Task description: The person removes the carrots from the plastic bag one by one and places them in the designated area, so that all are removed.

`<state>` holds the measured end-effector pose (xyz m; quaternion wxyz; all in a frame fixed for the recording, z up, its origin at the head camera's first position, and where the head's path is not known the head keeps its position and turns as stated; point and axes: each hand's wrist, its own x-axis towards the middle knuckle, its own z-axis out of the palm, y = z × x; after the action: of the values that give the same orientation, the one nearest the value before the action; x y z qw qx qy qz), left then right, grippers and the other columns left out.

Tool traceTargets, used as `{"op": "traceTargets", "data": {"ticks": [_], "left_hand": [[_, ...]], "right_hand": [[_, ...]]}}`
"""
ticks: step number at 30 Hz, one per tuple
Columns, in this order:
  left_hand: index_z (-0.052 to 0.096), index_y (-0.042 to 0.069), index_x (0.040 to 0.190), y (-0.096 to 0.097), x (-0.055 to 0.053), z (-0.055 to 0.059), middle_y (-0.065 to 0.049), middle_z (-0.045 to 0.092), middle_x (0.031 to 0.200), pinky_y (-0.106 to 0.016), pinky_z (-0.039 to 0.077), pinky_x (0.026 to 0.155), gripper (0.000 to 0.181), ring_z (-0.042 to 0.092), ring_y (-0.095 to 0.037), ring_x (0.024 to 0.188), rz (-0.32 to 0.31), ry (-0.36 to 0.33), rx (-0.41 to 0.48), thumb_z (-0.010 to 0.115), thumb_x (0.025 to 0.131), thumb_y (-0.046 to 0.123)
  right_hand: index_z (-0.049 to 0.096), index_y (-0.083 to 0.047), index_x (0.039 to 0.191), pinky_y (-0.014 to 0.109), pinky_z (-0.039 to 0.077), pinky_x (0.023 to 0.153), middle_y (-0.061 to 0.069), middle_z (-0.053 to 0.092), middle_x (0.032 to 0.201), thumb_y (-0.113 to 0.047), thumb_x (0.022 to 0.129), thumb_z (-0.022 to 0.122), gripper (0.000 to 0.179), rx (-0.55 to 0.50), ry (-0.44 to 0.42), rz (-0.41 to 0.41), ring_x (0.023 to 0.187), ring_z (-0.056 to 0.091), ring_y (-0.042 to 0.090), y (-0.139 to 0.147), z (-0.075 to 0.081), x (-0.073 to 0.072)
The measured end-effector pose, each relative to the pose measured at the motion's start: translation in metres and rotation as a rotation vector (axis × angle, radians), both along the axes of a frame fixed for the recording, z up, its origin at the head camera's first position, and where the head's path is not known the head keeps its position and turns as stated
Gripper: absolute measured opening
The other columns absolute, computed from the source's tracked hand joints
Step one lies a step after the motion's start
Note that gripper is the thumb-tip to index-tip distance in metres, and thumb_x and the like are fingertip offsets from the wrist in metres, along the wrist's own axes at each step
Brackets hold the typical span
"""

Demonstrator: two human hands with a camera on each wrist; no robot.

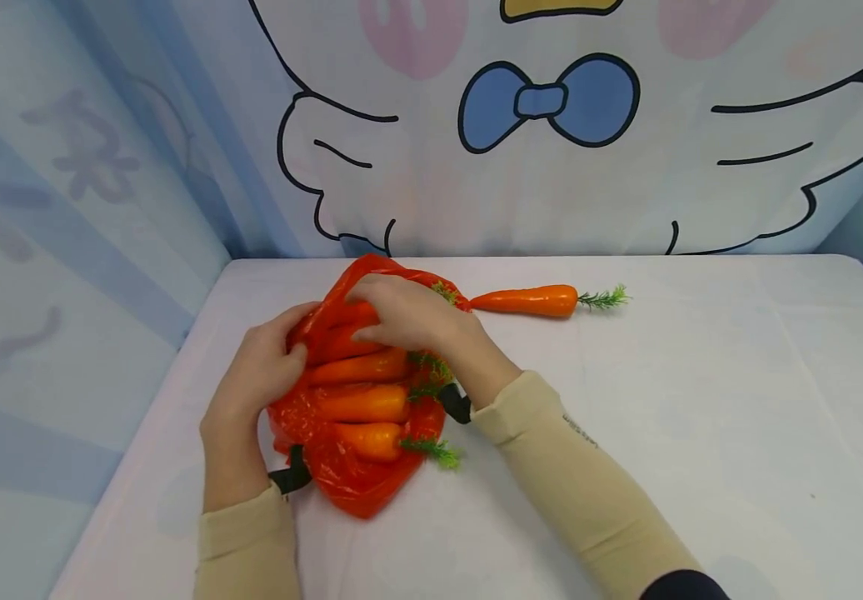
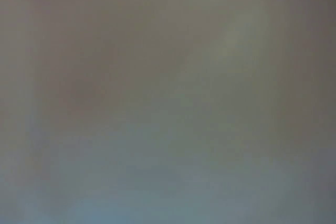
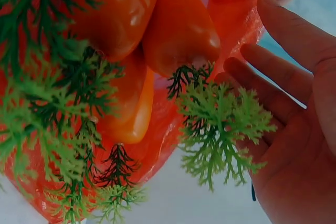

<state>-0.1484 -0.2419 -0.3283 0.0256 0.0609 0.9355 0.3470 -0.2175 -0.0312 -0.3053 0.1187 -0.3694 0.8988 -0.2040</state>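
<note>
A red plastic bag [image 1: 367, 492] lies mouth-up on the table, with several orange carrots [image 1: 364, 404] inside, their green leafy tops toward the right. My left hand [image 1: 255, 371] grips the bag's left edge, thumb on the near side. Over the upper part of the bag is my right hand [image 1: 412, 312], its fingers reaching left above the carrots. In the right wrist view, the fingers of that hand extend beside a carrot [image 3: 181, 30] and its leaves [image 3: 220, 124], right at the red plastic. Only blur shows in the left wrist view.
A single carrot [image 1: 529, 301] lies outside the bag at the back, its tip close to the bag's rim. White cloth covers the table [image 1: 701, 417]. Behind it hangs a printed curtain [image 1: 551, 192] with a blue bow tie.
</note>
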Motion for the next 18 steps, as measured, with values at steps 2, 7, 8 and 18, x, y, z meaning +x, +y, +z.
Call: {"op": "traceTargets", "data": {"ticks": [2,7,8,18], "left_hand": [[0.047,0.009,0.150,0.000,0.000,0.000,-0.020,0.059,0.133,-0.058,0.044,0.103,0.053,0.057,-0.037,0.109,0.004,-0.006,0.001,0.043,0.097,0.002],[0.045,0.011,0.152,0.000,0.001,0.001,-0.019,0.057,0.136,-0.058,0.043,0.103,0.055,0.056,-0.037,0.110,0.020,-0.029,0.009,0.045,0.098,0.003],[0.045,0.011,0.152,0.000,0.001,0.001,-0.019,0.057,0.136,-0.058,0.043,0.104,0.055,0.056,-0.037,0.111,0.022,-0.031,0.011,0.045,0.098,0.003],[0.045,0.010,0.152,-0.001,0.001,-0.001,-0.019,0.058,0.136,-0.058,0.044,0.103,0.055,0.056,-0.037,0.109,0.017,-0.016,0.007,0.044,0.097,0.002]], "right_hand": [[0.057,-0.010,0.141,0.033,0.037,0.112,0.003,0.051,0.147,-0.032,0.095,0.071,0.052,0.022,0.002,0.001,0.135,0.045,0.018,-0.003,-0.001,0.000],[0.057,-0.012,0.143,0.035,0.038,0.112,0.003,0.050,0.148,-0.032,0.095,0.071,0.054,0.070,-0.007,-0.005,0.136,0.044,0.018,-0.009,-0.002,0.000],[0.056,-0.012,0.143,0.035,0.038,0.112,0.003,0.050,0.148,-0.032,0.095,0.071,0.054,0.081,-0.004,-0.004,0.136,0.044,0.019,-0.010,-0.003,0.000],[0.059,-0.010,0.140,0.035,0.042,0.108,0.005,0.057,0.139,-0.026,0.094,0.073,0.051,0.123,0.023,0.028,0.126,0.051,0.020,-0.012,-0.015,0.001]]}}
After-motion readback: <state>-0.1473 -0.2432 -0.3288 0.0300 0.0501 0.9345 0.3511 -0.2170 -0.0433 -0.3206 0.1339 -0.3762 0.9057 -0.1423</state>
